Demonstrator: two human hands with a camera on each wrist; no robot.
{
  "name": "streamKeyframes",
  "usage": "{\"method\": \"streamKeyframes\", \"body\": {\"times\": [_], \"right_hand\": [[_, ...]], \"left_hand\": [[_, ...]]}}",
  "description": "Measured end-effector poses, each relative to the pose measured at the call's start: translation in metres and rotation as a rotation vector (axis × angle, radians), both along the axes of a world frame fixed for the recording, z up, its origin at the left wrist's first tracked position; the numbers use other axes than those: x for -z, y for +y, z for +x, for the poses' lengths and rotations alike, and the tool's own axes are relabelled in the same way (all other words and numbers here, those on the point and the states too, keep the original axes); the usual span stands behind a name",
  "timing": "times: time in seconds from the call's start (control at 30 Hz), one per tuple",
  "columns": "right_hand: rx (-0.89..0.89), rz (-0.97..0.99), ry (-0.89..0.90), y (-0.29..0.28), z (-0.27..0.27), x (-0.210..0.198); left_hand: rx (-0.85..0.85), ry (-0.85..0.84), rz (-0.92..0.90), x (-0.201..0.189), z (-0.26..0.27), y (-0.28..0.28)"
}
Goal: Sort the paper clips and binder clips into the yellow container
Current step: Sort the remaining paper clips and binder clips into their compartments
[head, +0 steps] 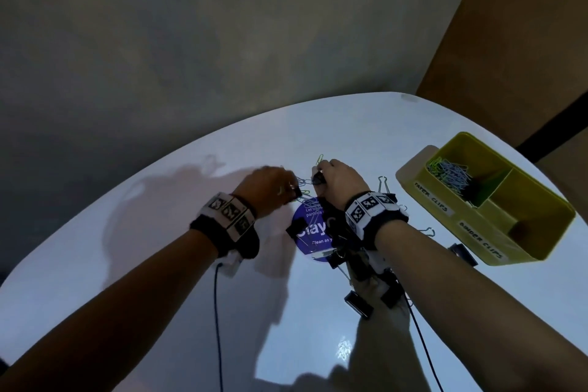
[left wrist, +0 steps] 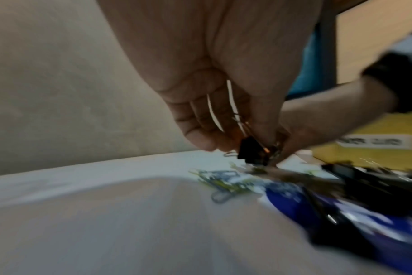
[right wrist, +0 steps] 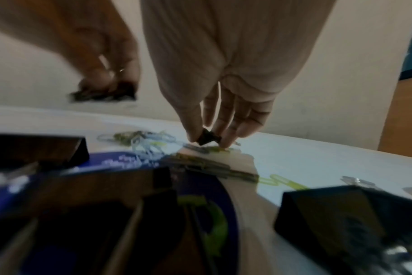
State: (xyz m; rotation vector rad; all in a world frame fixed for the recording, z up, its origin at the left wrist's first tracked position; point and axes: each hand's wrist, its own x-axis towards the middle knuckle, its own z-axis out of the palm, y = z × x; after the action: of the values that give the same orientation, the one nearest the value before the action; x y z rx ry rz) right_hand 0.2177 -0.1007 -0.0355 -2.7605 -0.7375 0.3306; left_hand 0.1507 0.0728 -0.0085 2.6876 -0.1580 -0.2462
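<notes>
My left hand pinches a small black binder clip just above the white table. My right hand pinches another small black binder clip between thumb and fingers, close beside the left hand. Coloured paper clips lie under and around both hands, near a round blue sticker. The yellow container stands at the right; its far compartment, labelled for paper clips, holds a pile of paper clips. The near compartment, labelled for binder clips, looks bare.
Several larger black binder clips lie on the table under my right forearm, and one more sits by the container's near corner. Cables run down from both wrists. A brown panel stands at the far right.
</notes>
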Motion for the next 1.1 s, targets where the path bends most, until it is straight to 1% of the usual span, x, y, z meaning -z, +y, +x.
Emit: {"method": "streamKeyframes", "body": {"times": [0.07,0.13,0.17,0.27,0.37,0.47,0.57,0.67,0.77,0.83,0.9,0.93,1.0,1.1], "right_hand": [[0.007,0.089,-0.025,-0.005,-0.007,-0.009],[-0.013,0.157,-0.069,-0.014,-0.024,-0.017],[-0.053,0.135,-0.059,-0.018,-0.036,-0.020],[-0.181,-0.017,0.026,-0.032,-0.069,-0.018],[-0.208,-0.057,0.012,-0.040,-0.087,-0.012],[-0.210,-0.083,-0.007,-0.049,-0.098,-0.010],[-0.236,-0.101,0.004,-0.059,-0.107,-0.008],[-0.251,-0.095,0.022,-0.065,-0.111,-0.007],[-0.265,-0.107,0.021,-0.066,-0.109,-0.011],[-0.247,-0.093,0.031,-0.065,-0.104,-0.018],[-0.192,-0.045,0.027,-0.060,-0.095,-0.025],[-0.158,-0.023,0.015,-0.056,-0.088,-0.027],[-0.084,-0.003,0.016,-0.045,-0.074,-0.027],[0.012,-0.081,0.105,-0.020,-0.055,-0.021]], "left_hand": [[0.139,0.066,0.000,0.005,-0.021,-0.005],[0.208,0.079,-0.016,0.013,-0.037,-0.012],[0.229,0.065,-0.010,0.017,-0.043,-0.016],[0.291,-0.028,0.074,0.029,-0.061,-0.025],[0.397,-0.178,0.130,0.043,-0.079,-0.031],[0.432,-0.176,0.093,0.047,-0.093,-0.045],[0.411,-0.163,0.055,0.050,-0.102,-0.054],[0.413,-0.181,0.074,0.052,-0.105,-0.054],[0.424,-0.163,0.065,0.043,-0.101,-0.051],[0.366,-0.177,0.058,0.032,-0.090,-0.043],[0.286,-0.239,0.102,0.019,-0.068,-0.031],[0.242,-0.236,0.137,0.012,-0.055,-0.025],[0.153,-0.126,0.203,0.001,-0.025,-0.016],[0.095,0.086,0.362,-0.002,0.015,-0.010]]}}
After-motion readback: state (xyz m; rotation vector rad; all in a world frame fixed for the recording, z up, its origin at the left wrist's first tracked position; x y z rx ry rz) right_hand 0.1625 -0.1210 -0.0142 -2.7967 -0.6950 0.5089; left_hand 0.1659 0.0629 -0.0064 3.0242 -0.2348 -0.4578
